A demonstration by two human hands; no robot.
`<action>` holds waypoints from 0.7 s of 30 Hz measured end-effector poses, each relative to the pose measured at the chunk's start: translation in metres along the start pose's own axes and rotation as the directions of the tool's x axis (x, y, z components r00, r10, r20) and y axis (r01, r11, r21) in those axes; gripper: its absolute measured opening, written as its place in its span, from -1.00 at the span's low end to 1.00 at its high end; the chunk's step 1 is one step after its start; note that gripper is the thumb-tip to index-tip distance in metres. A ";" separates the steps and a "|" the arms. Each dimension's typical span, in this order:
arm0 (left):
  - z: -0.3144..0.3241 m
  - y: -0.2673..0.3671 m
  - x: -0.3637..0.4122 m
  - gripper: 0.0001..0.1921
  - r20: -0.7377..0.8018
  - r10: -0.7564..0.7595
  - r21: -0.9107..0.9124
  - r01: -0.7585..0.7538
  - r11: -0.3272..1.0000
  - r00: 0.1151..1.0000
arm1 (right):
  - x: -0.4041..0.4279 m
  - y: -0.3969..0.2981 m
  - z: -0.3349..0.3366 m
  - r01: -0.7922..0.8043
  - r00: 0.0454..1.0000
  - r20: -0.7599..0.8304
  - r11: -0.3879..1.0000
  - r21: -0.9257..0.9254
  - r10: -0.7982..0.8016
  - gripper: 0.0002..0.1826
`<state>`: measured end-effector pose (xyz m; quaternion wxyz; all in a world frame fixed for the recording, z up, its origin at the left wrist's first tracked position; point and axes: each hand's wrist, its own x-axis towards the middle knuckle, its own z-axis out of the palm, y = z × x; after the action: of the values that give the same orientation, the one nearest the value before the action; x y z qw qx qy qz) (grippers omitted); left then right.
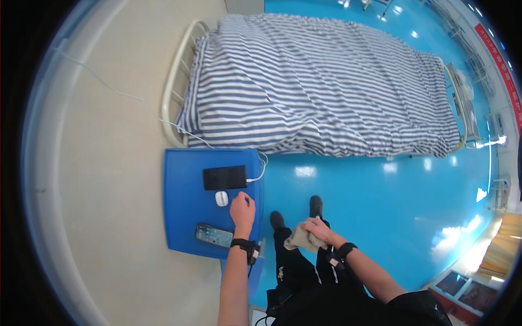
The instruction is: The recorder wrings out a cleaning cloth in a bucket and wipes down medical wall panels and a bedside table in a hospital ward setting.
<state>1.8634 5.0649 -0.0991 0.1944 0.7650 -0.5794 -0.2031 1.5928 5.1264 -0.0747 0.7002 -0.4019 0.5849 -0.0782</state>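
Note:
My right hand [319, 230] grips a crumpled beige cloth [305, 239] in front of my legs. My left hand [243, 210] is over the right side of a blue bedside cabinet top [183, 212], fingers curled; its palm side is hidden, so I cannot tell whether it holds anything or touches the surface. Just beyond its fingers sits a small white earbud case [222, 198]. A black smartphone [224, 177] with a dark screen lies farther back, a white cable [257, 178] plugged into its right end. Nearer me, partly behind my left wrist, rests a second smartphone [213, 234] with its screen lit.
Beyond the cabinet stands a metal-framed bed [167, 102] under a blue-and-white striped cover [318, 85]. A pale wall [114, 171] borders the cabinet's left. Glossy blue floor [367, 195] extends to the right. The cable runs past the bed's corner. A yellow curtain [501, 244] hangs far right.

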 end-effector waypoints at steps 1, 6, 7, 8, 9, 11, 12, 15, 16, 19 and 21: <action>0.004 -0.011 0.002 -0.90 -0.026 0.045 0.039 -0.044 0.998 0.999 | 0.008 0.001 0.013 -0.029 1.000 0.000 1.000 0.008 0.029 -0.59; 0.024 -0.017 0.005 -0.89 -0.122 0.261 0.167 -0.240 0.956 0.958 | 0.053 -0.002 0.047 -0.070 0.979 0.203 0.951 0.301 0.008 -0.55; 0.024 -0.023 0.003 -0.89 -0.147 0.278 0.202 -0.246 0.948 0.949 | 0.061 -0.007 0.056 -0.099 0.977 0.210 0.944 0.314 0.032 -0.55; 0.024 -0.029 0.001 -0.88 -0.164 0.293 0.187 -0.262 0.947 0.942 | 0.069 -0.011 0.065 -0.087 0.976 0.215 0.944 0.317 0.017 -0.53; 0.016 -0.032 -0.001 -0.88 -0.144 0.280 0.203 -0.249 0.947 0.949 | 0.077 -0.020 0.075 -0.068 0.972 0.234 0.945 0.320 -0.009 -0.50; 0.027 -0.020 0.005 -0.90 -0.130 0.273 0.156 -0.252 0.955 0.953 | 0.101 -0.020 0.068 -0.145 0.960 0.280 0.886 0.441 0.017 -0.48; 0.027 -0.019 0.009 -0.90 -0.152 0.274 0.151 -0.252 0.956 0.950 | 0.111 -0.022 0.070 -0.211 0.940 0.341 0.812 0.544 0.016 -0.46; 0.032 -0.026 0.003 -0.91 -0.158 0.276 0.171 -0.249 0.953 0.948 | 0.126 -0.023 0.079 -0.082 0.957 0.281 0.867 0.492 -0.069 -0.50; 0.028 -0.026 0.002 -0.91 -0.167 0.293 0.158 -0.268 0.950 0.941 | 0.135 -0.020 0.084 -0.054 0.939 0.318 0.857 0.513 -0.132 -0.55; 0.024 -0.027 0.001 -0.91 -0.171 0.267 0.176 -0.237 0.955 0.948 | 0.137 -0.011 0.091 -0.253 0.931 0.364 0.689 0.679 -0.016 -0.65; 0.025 -0.026 0.001 -0.90 -0.175 0.288 0.205 -0.251 0.946 0.942 | 0.143 0.000 0.092 -0.274 0.919 0.391 0.632 0.725 -0.050 -0.66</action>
<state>1.8715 5.0691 -0.1345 0.2085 0.7091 -0.6722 -0.0426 1.7180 5.0866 -0.1837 0.9054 -0.0356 0.3751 -0.1958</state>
